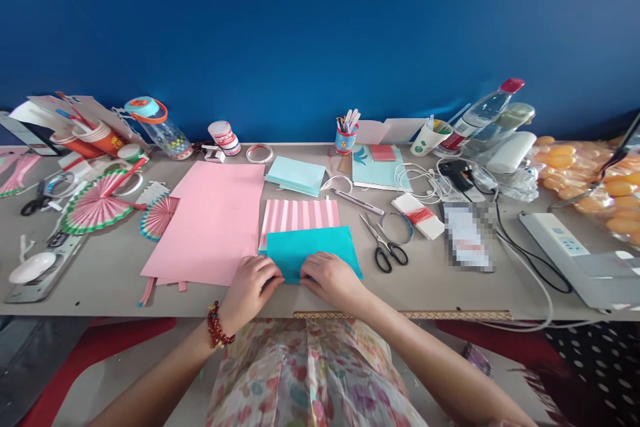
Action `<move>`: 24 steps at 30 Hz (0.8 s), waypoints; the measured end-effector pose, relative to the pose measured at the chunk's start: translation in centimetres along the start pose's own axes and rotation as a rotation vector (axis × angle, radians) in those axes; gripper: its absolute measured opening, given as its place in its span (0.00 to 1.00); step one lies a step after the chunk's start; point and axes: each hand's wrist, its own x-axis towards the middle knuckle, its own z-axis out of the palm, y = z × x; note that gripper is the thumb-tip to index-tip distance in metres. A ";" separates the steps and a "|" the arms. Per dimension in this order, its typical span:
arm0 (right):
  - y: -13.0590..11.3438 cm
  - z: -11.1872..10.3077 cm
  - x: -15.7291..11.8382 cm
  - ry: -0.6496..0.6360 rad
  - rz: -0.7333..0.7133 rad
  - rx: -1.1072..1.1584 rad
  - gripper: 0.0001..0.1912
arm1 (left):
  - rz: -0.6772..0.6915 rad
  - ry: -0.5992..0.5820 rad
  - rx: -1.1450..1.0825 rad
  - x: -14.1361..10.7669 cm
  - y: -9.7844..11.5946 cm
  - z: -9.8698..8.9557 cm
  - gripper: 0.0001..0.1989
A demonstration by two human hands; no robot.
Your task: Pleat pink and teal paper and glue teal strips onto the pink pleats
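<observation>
A teal sheet of paper [313, 247] lies at the near middle of the table. My left hand [254, 285] has its fingers bent and closed at the sheet's near left corner. Along the same near edge, my right hand [327, 277] pinches the paper with thumb and curled fingers. Just behind the teal sheet lies a pleated pink paper [303, 213], partly covered by it. Large pink sheets [215, 220] spread out to the left, close to my left hand. Scissors [384, 250] with black handles rest to the right, blades slightly apart.
Folded light blue paper [296, 175] sits behind the pleats. Finished paper fans [100, 203] lie left. A utility knife [359, 202], white earphones [417, 180], a cup [431, 137], a bottle [483, 117] and a power strip [555, 240] occupy the right. A patterned ruler [400, 315] lines the front edge.
</observation>
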 end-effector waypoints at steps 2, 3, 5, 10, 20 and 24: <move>-0.1 0.2 0.5 -0.028 0.000 -0.022 0.07 | -0.004 -0.006 0.005 0.0 -0.1 -0.3 0.11; -0.2 0.2 0.7 -0.039 0.009 -0.033 0.08 | -0.013 -0.003 0.014 -0.1 -0.2 -0.4 0.11; -0.3 0.0 1.0 -0.063 0.027 -0.062 0.10 | -0.034 0.009 0.042 -0.2 -0.4 -0.6 0.11; -1.1 -0.3 1.5 -0.106 0.113 -0.187 0.11 | -0.044 0.038 0.115 -0.4 -1.1 -0.6 0.11; -1.3 0.0 2.0 -0.125 0.155 -0.240 0.12 | -0.024 -0.031 0.177 0.7 -2.4 -1.1 0.15; -1.3 0.1 2.2 -0.116 0.163 -0.246 0.13 | 0.000 -0.064 0.196 1.6 -2.9 -1.3 0.16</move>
